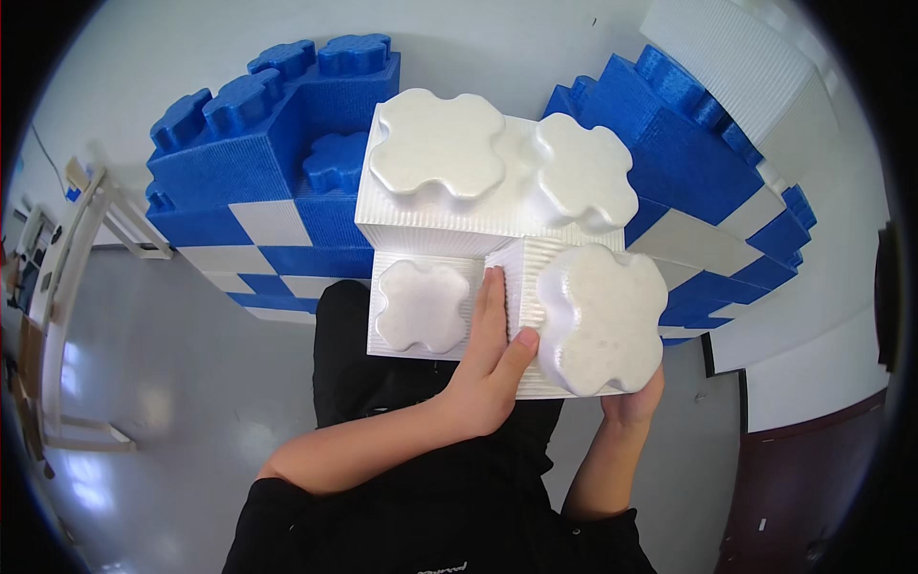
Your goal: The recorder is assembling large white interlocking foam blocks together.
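Observation:
A big white building block (512, 206) with ribbed sides and rounded, clover-shaped studs is held up in front of my body. One corner of it is stepped lower, with a smaller-looking stud down in the recess. My left hand (483, 378) grips the wall beside that recess, fingers inside it and thumb on the ribbed face next to the near right stud. Under the lower right corner, my right hand (636, 397) supports the block; its fingers are mostly hidden behind it.
Behind stand two stacks of blue and white blocks, a left one (215, 177) and a right one (693, 163), against a pale wall. More white blocks (736, 67) top the right side. A white frame (81, 230) stands left on the grey floor; a dark red door (803, 478) is at lower right.

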